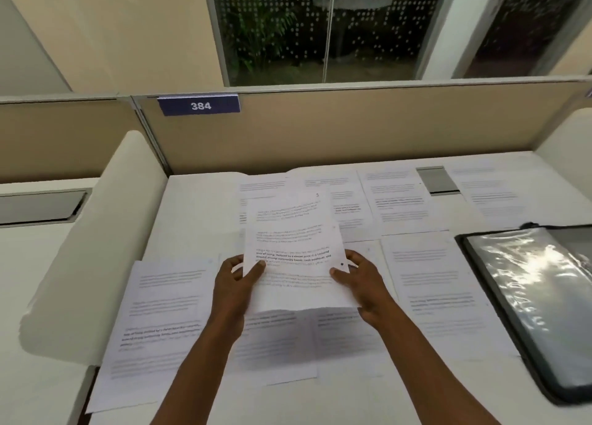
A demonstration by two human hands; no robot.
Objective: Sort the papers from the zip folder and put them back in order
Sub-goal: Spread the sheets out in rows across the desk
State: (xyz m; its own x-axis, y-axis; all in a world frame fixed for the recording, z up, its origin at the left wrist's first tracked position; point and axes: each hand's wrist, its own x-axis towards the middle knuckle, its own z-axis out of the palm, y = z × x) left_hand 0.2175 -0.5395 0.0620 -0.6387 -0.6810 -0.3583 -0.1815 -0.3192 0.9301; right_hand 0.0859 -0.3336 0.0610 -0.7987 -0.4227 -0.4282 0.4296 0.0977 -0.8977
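Your left hand (238,283) and right hand (355,279) each pinch a side edge of a printed sheet (293,248), thumbs on its face and fingers behind, holding it up off the desk (198,197) between them. Whether it is one sheet or a thin stack cannot be told. The paper looks light and limp: its lower edge sags below your thumbs, so it should bend or slip if held by one corner. Gripping both long sides, as you do now, looks the safest hold, and a light one, since the paper will crease easily.

More loose pages (160,322) lie flat on the desk under and around both hands, some overlapping. The zip folder (538,299) lies open and flat well out to the right of your right hand, its clear, glossy pocket facing up; glare hides whether any pages remain inside.
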